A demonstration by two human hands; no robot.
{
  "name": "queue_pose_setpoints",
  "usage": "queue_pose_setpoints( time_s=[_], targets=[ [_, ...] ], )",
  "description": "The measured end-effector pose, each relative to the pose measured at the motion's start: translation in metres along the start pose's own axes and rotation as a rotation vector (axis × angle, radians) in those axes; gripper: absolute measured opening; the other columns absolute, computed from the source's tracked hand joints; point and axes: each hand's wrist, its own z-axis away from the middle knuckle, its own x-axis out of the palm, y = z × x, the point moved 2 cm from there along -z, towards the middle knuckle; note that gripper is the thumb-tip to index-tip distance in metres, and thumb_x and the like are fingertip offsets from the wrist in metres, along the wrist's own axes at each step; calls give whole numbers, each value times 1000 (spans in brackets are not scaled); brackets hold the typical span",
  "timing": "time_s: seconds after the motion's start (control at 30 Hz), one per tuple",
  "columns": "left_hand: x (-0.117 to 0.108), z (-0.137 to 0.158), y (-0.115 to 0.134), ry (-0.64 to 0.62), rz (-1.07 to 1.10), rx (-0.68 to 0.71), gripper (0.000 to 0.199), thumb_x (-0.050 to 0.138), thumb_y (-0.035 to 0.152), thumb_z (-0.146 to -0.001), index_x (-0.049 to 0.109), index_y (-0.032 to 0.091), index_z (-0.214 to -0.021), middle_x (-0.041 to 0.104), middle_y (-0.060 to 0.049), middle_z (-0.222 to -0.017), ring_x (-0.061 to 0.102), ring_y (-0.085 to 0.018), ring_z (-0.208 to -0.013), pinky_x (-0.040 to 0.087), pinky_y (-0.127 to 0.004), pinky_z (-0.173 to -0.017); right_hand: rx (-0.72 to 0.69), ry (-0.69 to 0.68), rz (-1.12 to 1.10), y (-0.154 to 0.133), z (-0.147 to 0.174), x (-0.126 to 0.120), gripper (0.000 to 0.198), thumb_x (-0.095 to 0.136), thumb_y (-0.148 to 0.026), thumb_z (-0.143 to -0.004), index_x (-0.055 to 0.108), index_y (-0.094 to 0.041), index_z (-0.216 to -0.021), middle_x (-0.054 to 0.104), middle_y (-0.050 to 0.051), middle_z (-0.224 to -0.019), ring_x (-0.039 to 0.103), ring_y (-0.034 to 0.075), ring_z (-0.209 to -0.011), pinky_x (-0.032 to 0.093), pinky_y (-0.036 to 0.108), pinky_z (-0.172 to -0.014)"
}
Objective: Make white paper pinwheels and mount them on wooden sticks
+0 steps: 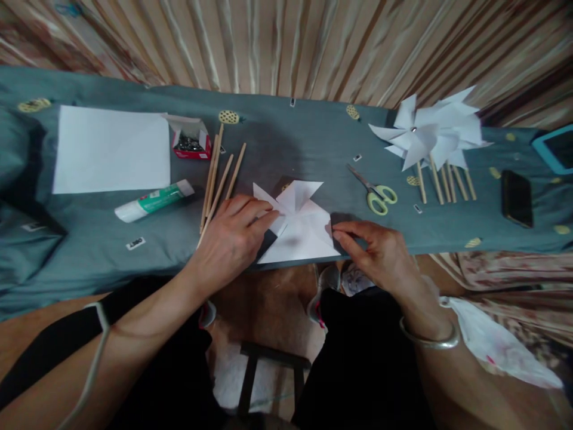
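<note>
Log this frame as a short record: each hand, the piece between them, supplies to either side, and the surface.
Left hand: fingertips on left side of the partly folded pinwheel paper
Right hand: fingertips at its right edge
Piece: upper flaps raised, lower part flatter
Left supplies: wooden sticks, glue stick, open red box, blank white paper
Right items: green-handled scissors, pinwheels on sticks, black smartphone
Surface: pineapple-print tablecloth

Tablecloth (pixel 322 137): grey-green, yellow pineapple motifs (pixel 228 117). Cut paper (pixel 304 230), centre: white. Scissors (pixel 370 187), right: yellow-green-handled. Glue stick (pixel 154 202), left: green, white.
</note>
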Motion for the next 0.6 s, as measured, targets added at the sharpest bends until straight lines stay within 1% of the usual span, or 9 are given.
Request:
queue_pose_setpoints(
  time_s=[0.07, 0.17, 0.27, 0.33, 0.4, 0.5, 0.6],
  targets=[
    [2, 2, 13, 6, 69, 51, 27, 52, 17, -95, 61, 12, -121, 68, -12, -111, 59, -26, -102, 52, -42, -86, -61, 32, 25, 1, 1, -1, 26, 53, -27, -94, 72, -21, -112, 77, 8, -106, 72, 25, -99, 57, 42, -90],
    [10, 6, 32, -38, 114, 126, 28, 57, 28, -95, 62, 10, -115, 70, -13, -108, 60, -27, -99, 52, -41, -82, -137, -28, 20, 3, 2, 2, 37, 51, -20, -93, 64, -20, -128, 68, 11, -126, 63, 26, -118, 51, 50, -102],
    [17, 9, 39, -79, 95, 143, 21, 56, 20, -96, 62, 12, -114, 71, -10, -105, 61, -24, -96, 51, -37, -81, -153, -104, -39, 2, 4, 6, 44, 54, -15, -90, 60, -21, -133, 60, 11, -136, 56, 26, -127, 47, 51, -107],
    [18, 10, 38, -71, 89, 151, 19, 53, 15, -96, 62, 12, -113, 71, -9, -103, 61, -23, -94, 50, -36, -79, -141, -140, -105, 1, 5, 7, 46, 56, -12, -88, 62, -25, -132, 58, 10, -138, 53, 26, -129, 46, 51, -108],
    [16, 11, 36, -62, 88, 159, 19, 51, 14, -97, 63, 11, -111, 71, -9, -101, 61, -23, -93, 50, -36, -78, -130, -146, -169, -1, 5, 7, 42, 59, -13, -88, 65, -28, -126, 55, 8, -139, 51, 27, -131, 45, 51, -109],
    [11, 11, 33, -89, 87, 148, 20, 47, 13, -98, 65, 12, -107, 71, -9, -99, 62, -22, -92, 50, -36, -78, -119, -117, -241, -4, 5, 6, 27, 65, -20, -89, 73, -32, -112, 55, 5, -139, 52, 27, -128, 47, 52, -107],
    [8, 11, 33, -125, 92, 137, 21, 46, 13, -98, 66, 13, -105, 71, -9, -98, 62, -22, -92, 51, -35, -77, -133, -121, -272, -8, 4, 9, 15, 64, -25, -91, 75, -31, -99, 58, 4, -136, 54, 26, -125, 49, 51, -104]
  ],
)
